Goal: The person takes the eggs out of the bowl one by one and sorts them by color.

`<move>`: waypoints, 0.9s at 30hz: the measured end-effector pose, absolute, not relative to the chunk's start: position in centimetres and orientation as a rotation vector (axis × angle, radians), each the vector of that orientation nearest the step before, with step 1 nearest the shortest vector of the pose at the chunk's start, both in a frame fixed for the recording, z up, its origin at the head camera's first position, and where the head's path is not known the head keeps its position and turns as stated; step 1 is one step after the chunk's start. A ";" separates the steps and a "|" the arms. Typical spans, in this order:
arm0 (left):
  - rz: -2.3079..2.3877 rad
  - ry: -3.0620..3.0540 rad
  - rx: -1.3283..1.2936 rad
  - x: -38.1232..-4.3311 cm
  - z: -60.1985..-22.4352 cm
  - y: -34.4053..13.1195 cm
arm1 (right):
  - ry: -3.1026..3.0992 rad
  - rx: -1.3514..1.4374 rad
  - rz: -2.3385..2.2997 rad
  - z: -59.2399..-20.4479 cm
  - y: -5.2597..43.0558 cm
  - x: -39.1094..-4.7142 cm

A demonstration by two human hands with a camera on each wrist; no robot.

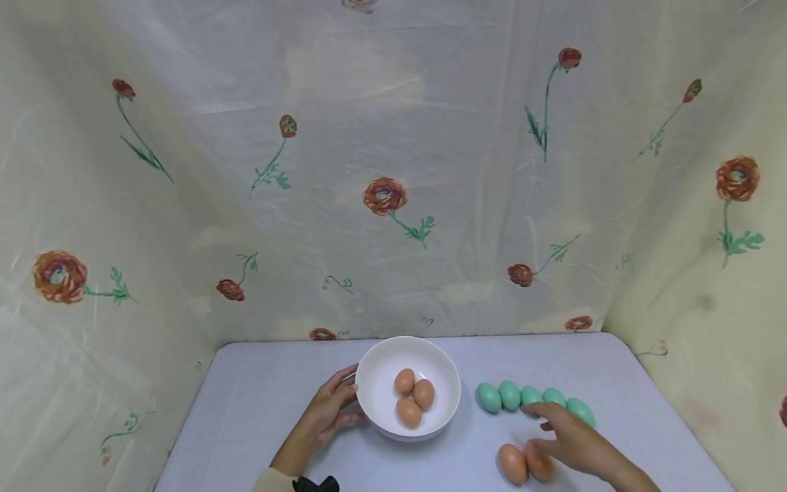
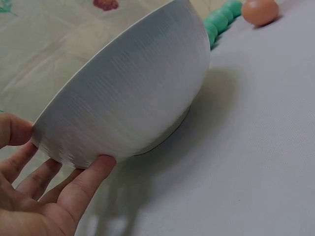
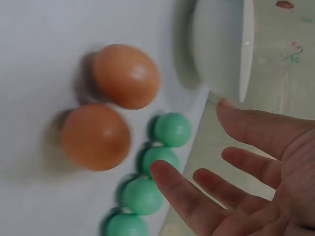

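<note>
Two brown eggs [image 1: 513, 465] are lying nearest us on the table [image 1: 393, 475], the right one partly behind our right hand [image 1: 568, 437]. That hand is hovering with thumb and fingers apart, gripping nothing. Our left hand [image 1: 327, 410] is clamping the bowl [image 1: 449, 386] at its left side, fingers spread along the outer wall; three more eggs [image 1: 408, 413] are sitting inside. Beyond the loose pair, five green eggs [image 1: 488, 398] are forming a row. We are probably gathering brown ones — the next move is likely calling for a gentle pinch round one, without nudging the row.
</note>
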State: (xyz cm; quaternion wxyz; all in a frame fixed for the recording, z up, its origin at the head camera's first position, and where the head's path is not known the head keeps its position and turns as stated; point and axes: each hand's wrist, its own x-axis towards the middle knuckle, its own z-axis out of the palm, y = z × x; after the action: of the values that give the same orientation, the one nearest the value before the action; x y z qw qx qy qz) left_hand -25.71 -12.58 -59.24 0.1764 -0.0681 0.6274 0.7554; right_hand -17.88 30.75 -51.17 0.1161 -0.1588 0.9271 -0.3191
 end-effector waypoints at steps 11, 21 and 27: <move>2.146 1.772 -0.202 -25.8 -59.0 -12.6 | 2.681 -0.584 -0.936 -47.4 23.8 -21.9; 2.152 1.751 -0.177 -25.7 -59.3 -12.7 | 2.636 -0.684 -0.953 -47.6 18.3 -24.7; 2.155 1.759 -0.176 -25.7 -59.2 -12.7 | 2.604 -0.743 -0.969 -48.4 16.1 -25.9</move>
State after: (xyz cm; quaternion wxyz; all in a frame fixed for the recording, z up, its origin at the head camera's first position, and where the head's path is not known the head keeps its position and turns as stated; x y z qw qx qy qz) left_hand -25.72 -12.65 -59.19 0.1761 -0.0621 0.6211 0.7611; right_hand -25.90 16.14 -48.36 0.1325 -0.2561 0.8975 -0.3338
